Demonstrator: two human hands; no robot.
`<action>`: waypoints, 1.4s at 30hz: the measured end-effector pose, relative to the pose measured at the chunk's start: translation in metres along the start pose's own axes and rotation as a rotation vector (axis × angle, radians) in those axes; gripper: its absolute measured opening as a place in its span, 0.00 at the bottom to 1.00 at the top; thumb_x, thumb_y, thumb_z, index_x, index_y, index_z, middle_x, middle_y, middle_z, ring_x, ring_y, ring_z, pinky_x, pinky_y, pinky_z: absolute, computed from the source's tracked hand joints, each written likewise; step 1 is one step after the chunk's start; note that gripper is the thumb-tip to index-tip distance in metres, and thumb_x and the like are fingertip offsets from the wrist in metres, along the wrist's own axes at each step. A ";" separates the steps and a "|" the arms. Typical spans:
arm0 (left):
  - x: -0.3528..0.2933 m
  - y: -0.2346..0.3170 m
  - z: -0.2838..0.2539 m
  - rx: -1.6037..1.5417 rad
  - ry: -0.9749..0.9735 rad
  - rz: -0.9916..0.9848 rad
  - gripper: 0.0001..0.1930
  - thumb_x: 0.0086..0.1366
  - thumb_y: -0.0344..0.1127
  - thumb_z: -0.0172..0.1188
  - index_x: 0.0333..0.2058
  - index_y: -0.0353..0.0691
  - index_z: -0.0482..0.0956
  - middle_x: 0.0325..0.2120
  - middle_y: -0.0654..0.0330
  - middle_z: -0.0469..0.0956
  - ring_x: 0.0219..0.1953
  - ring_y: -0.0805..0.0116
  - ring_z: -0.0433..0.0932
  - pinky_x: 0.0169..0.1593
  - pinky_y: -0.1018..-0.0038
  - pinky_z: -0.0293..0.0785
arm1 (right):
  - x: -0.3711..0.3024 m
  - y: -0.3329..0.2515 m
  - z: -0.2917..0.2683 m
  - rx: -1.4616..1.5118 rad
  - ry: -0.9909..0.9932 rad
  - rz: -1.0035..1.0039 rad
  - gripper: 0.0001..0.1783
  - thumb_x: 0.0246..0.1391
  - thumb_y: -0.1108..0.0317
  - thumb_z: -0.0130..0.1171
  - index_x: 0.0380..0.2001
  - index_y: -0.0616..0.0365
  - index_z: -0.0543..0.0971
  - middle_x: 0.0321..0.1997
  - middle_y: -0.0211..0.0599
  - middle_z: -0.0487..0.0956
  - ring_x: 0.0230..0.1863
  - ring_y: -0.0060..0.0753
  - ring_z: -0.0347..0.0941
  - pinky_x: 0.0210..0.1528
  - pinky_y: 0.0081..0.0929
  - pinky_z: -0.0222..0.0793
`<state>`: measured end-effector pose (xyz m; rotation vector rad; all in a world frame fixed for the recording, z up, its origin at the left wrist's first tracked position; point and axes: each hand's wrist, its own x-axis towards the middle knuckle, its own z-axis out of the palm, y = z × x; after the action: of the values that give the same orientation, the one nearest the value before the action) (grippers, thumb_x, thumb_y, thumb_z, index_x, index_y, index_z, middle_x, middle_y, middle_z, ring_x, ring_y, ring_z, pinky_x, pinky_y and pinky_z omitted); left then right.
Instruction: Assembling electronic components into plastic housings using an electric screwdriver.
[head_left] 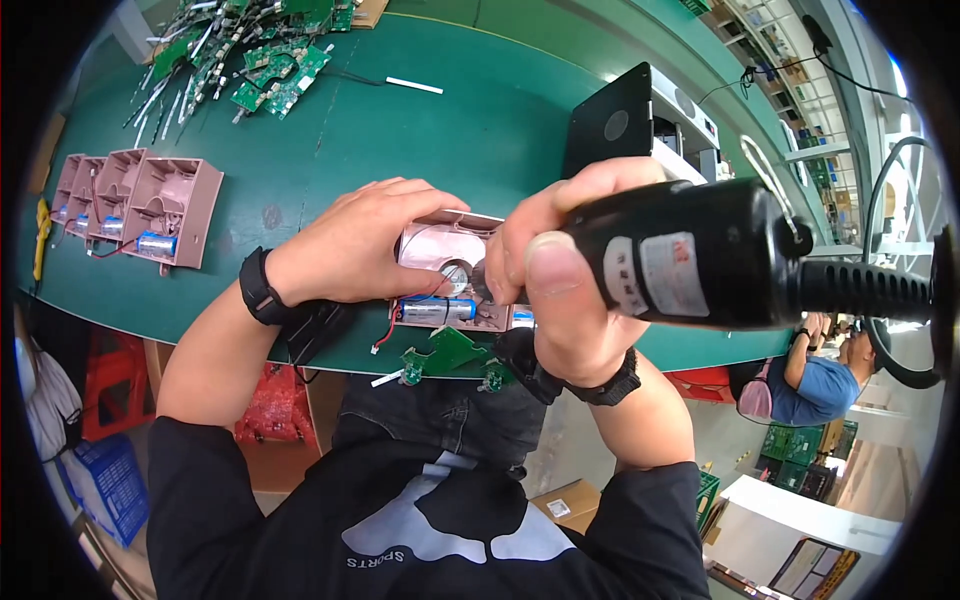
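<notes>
My right hand (570, 270) is wrapped round a black electric screwdriver (690, 255) with a wire hanging loop and a ribbed cord sleeve. Its tip points left toward a pink plastic housing (490, 318), but my fingers hide the tip itself. My left hand (370, 245) grips the housing from its left side, fingers over the far rim and thumb inside by a round silvery part (455, 275). Within the housing lies a blue cylindrical battery (437, 309); a red-and-black wire lead with a white plug (376, 348) hangs out. A green circuit board (448, 350) sits just in front.
Several pink housings (190, 205) with blue batteries stand in a row at left, beside a yellow-handled tool (41, 238). Circuit boards and wires (285, 75) are heaped at the far left. A black-and-white box-like device (645, 125) stands far right. Another person (825, 375) sits at right.
</notes>
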<state>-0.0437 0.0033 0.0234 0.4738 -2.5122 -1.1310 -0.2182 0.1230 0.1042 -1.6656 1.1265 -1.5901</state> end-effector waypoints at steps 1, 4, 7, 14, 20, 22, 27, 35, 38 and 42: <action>0.001 0.001 0.001 -0.002 0.001 -0.003 0.32 0.52 0.41 0.78 0.56 0.44 0.79 0.48 0.55 0.81 0.53 0.51 0.79 0.57 0.59 0.75 | 0.000 -0.001 -0.002 -0.016 0.002 -0.011 0.20 0.67 0.62 0.62 0.52 0.55 0.64 0.25 0.38 0.73 0.20 0.30 0.69 0.24 0.32 0.70; 0.002 -0.003 0.000 0.020 -0.010 0.014 0.32 0.53 0.42 0.78 0.56 0.44 0.79 0.47 0.55 0.81 0.53 0.50 0.79 0.58 0.59 0.75 | -0.002 -0.005 -0.008 -0.082 0.022 -0.040 0.19 0.67 0.62 0.61 0.52 0.56 0.65 0.26 0.38 0.74 0.20 0.30 0.69 0.24 0.31 0.71; 0.001 0.001 -0.004 0.028 -0.004 0.028 0.32 0.54 0.43 0.78 0.57 0.44 0.79 0.47 0.55 0.81 0.53 0.50 0.79 0.58 0.60 0.75 | -0.003 -0.014 -0.021 -0.157 0.036 -0.062 0.19 0.67 0.62 0.60 0.53 0.56 0.65 0.26 0.38 0.74 0.20 0.30 0.69 0.24 0.31 0.71; 0.003 0.008 -0.001 -0.019 0.066 -0.045 0.28 0.59 0.44 0.75 0.57 0.43 0.81 0.46 0.56 0.82 0.51 0.51 0.80 0.56 0.61 0.76 | -0.006 -0.056 -0.112 0.093 0.489 -0.132 0.17 0.72 0.52 0.49 0.47 0.54 0.71 0.26 0.33 0.72 0.22 0.28 0.67 0.28 0.34 0.68; 0.006 0.005 0.004 -0.098 0.081 -0.064 0.19 0.63 0.36 0.69 0.51 0.36 0.84 0.44 0.54 0.81 0.45 0.57 0.81 0.51 0.67 0.77 | 0.009 -0.039 -0.136 -0.138 0.652 -0.088 0.15 0.73 0.55 0.49 0.45 0.55 0.73 0.25 0.32 0.71 0.22 0.28 0.66 0.30 0.33 0.67; 0.006 0.006 0.004 -0.115 0.088 -0.086 0.17 0.63 0.36 0.69 0.49 0.35 0.84 0.44 0.54 0.81 0.44 0.58 0.81 0.50 0.68 0.77 | 0.008 -0.038 -0.134 -0.116 0.647 -0.026 0.15 0.73 0.54 0.49 0.45 0.55 0.73 0.25 0.32 0.71 0.22 0.28 0.65 0.30 0.33 0.67; 0.009 -0.001 0.007 -0.111 0.123 -0.077 0.15 0.64 0.35 0.69 0.48 0.36 0.86 0.42 0.56 0.82 0.42 0.60 0.81 0.47 0.68 0.78 | -0.003 -0.052 -0.104 0.189 0.504 0.084 0.17 0.73 0.53 0.49 0.47 0.56 0.74 0.26 0.32 0.71 0.22 0.28 0.65 0.30 0.32 0.67; 0.006 -0.002 0.009 -0.128 0.148 -0.051 0.14 0.65 0.37 0.68 0.47 0.38 0.87 0.39 0.56 0.83 0.42 0.59 0.81 0.46 0.67 0.77 | 0.005 -0.056 -0.092 0.062 0.401 -0.079 0.18 0.72 0.52 0.49 0.48 0.56 0.73 0.27 0.33 0.72 0.22 0.29 0.65 0.30 0.32 0.66; 0.008 0.000 0.011 -0.108 0.155 -0.042 0.13 0.67 0.40 0.66 0.46 0.40 0.87 0.37 0.56 0.83 0.41 0.55 0.81 0.47 0.63 0.77 | 0.009 -0.052 -0.122 -0.083 0.556 -0.069 0.17 0.72 0.53 0.51 0.48 0.56 0.73 0.27 0.33 0.72 0.22 0.29 0.65 0.31 0.33 0.66; 0.006 0.001 0.010 -0.114 0.159 -0.090 0.12 0.69 0.38 0.64 0.46 0.39 0.87 0.37 0.56 0.83 0.41 0.55 0.81 0.46 0.63 0.77 | 0.018 -0.046 -0.135 -0.083 0.623 -0.056 0.16 0.72 0.54 0.52 0.46 0.56 0.73 0.27 0.33 0.72 0.22 0.30 0.65 0.31 0.33 0.66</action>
<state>-0.0532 0.0076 0.0192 0.6246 -2.2969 -1.2120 -0.3428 0.1494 0.1695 -1.2800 1.4636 -2.2070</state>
